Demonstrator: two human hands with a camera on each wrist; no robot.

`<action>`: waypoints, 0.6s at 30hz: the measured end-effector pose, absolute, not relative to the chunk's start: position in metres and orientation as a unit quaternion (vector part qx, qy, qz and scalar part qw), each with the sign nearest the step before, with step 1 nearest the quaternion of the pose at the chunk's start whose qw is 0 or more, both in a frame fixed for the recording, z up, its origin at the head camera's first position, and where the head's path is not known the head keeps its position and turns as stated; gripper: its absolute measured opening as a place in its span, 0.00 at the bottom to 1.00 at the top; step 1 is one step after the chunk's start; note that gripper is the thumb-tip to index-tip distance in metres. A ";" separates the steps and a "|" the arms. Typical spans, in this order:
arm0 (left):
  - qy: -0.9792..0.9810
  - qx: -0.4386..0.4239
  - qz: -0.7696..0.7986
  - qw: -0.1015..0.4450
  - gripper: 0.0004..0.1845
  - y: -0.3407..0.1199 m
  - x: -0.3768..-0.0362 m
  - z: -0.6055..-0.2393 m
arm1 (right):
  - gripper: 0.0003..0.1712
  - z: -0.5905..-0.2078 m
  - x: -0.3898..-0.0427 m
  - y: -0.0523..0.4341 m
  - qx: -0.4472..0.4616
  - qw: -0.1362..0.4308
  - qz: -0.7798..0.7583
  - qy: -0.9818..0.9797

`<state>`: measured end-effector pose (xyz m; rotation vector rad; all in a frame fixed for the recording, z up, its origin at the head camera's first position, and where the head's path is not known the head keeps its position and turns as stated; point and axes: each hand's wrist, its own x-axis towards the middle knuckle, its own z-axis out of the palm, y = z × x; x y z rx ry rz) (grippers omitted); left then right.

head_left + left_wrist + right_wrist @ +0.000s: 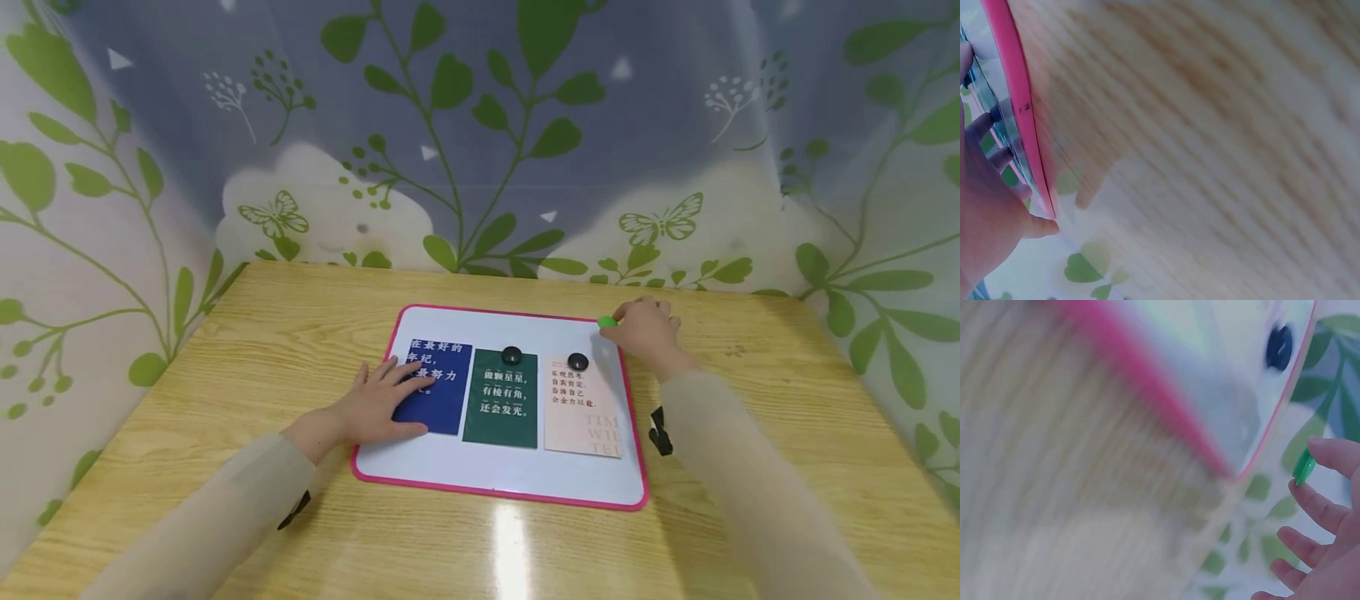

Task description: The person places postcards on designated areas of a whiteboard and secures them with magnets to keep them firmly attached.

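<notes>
My left hand (378,407) rests with spread fingers on the blue card (442,412), covering part of its white print. That card lies on the left side of a whiteboard (450,462) with a pink rim. Between thumb and forefinger, my right hand (647,329) pinches a green round magnet (607,322) at the board's far right corner. The right wrist view shows this green disc edge-on between the fingertips (1315,445). In the middle sits a green card (498,429) under a black magnet (512,355). Another black magnet (577,362) is on the pale pink card (573,425).
The board lies flat on a wood-grain table (300,300). A patterned curtain (480,167) with green leaves and butterflies closes off the back and both sides. Black straps (660,432) hang at the wrists.
</notes>
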<state>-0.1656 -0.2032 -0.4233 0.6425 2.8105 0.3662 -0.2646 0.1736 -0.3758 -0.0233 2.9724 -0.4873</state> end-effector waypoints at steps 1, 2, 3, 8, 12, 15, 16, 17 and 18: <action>0.960 0.220 0.126 0.119 0.38 -0.203 -0.166 -0.423 | 0.26 -0.374 -0.266 0.167 -0.013 0.065 -0.163 0.984; 0.960 0.221 0.125 0.119 0.38 -0.203 -0.166 -0.423 | 0.26 -0.373 -0.267 0.160 -0.018 0.066 -0.164 0.984; 0.960 0.221 0.124 0.119 0.38 -0.202 -0.166 -0.423 | 0.26 -0.372 -0.269 0.153 -0.022 0.066 -0.165 0.984; 0.961 0.220 0.120 0.120 0.38 -0.201 -0.167 -0.424 | 0.26 -0.367 -0.273 0.121 -0.042 0.067 -0.162 0.984; 0.961 0.218 0.117 0.122 0.38 -0.202 -0.168 -0.424 | 0.26 -0.365 -0.275 0.096 -0.060 0.064 -0.158 0.984; 0.961 0.216 0.117 0.128 0.38 -0.203 -0.168 -0.426 | 0.25 -0.366 -0.274 0.076 -0.072 0.059 -0.158 0.983; 0.961 0.215 0.117 0.129 0.38 -0.203 -0.168 -0.426 | 0.25 -0.366 -0.274 0.069 -0.076 0.057 -0.158 0.983; 0.961 0.215 0.118 0.130 0.38 -0.204 -0.169 -0.427 | 0.25 -0.367 -0.273 0.063 -0.080 0.055 -0.158 0.983; 0.961 0.214 0.120 0.131 0.38 -0.204 -0.169 -0.427 | 0.25 -0.367 -0.273 0.057 -0.085 0.053 -0.160 0.982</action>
